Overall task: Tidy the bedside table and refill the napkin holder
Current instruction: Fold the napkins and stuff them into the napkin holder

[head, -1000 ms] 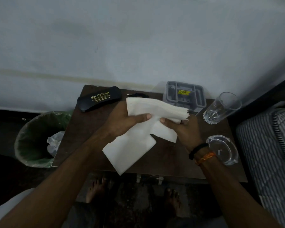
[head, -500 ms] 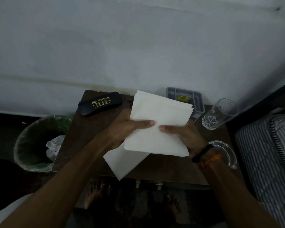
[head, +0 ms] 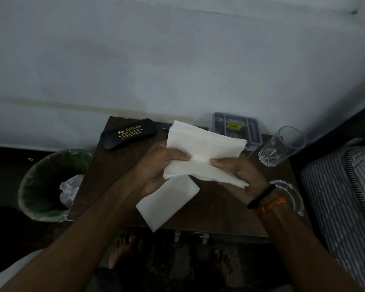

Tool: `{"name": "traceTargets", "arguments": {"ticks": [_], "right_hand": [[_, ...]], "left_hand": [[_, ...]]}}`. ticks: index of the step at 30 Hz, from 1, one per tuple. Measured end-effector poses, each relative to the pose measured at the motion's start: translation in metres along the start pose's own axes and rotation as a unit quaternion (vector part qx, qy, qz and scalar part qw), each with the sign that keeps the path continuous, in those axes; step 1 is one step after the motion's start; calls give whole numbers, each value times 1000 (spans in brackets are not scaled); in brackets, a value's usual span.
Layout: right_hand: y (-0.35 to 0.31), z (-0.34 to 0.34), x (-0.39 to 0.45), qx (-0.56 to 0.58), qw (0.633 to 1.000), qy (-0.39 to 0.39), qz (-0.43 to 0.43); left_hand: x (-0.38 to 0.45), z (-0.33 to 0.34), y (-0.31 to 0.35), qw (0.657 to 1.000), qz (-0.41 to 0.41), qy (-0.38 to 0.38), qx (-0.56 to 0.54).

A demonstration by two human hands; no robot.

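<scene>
Both hands, left and right, pinch a napkin stack between thumbs and fingers; another napkin lies below them.

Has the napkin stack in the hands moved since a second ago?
Yes. The napkin stack has been lifted and squared up; it now hides the holder's near left corner.

one glass, one bin — two hands
</scene>
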State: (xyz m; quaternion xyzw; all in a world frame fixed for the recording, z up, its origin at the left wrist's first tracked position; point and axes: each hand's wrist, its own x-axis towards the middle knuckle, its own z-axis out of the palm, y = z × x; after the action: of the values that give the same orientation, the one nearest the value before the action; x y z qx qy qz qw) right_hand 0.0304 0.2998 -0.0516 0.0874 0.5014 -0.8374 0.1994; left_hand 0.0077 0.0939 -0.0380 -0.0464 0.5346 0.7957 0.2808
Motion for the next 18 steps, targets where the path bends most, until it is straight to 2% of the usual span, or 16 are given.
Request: {"name": "traceTargets", "arguments": {"ticks": [5,11,15,18], "right_hand": [[-3,8,-6,-30,1000,-11,-2],[-6,12,-11,-47,999,-18,4],[-6,14,-12,-53,997,-61,10],[-7,16,-13,-51,998,-43,3]], "left_hand": [[-1,3,-3,1000,-9,-11,5],[-4,3,0,999,-2,24,44],[-5,4,-1,998,9,31,47],[-6,3,-1,998,18,10,53]]}}
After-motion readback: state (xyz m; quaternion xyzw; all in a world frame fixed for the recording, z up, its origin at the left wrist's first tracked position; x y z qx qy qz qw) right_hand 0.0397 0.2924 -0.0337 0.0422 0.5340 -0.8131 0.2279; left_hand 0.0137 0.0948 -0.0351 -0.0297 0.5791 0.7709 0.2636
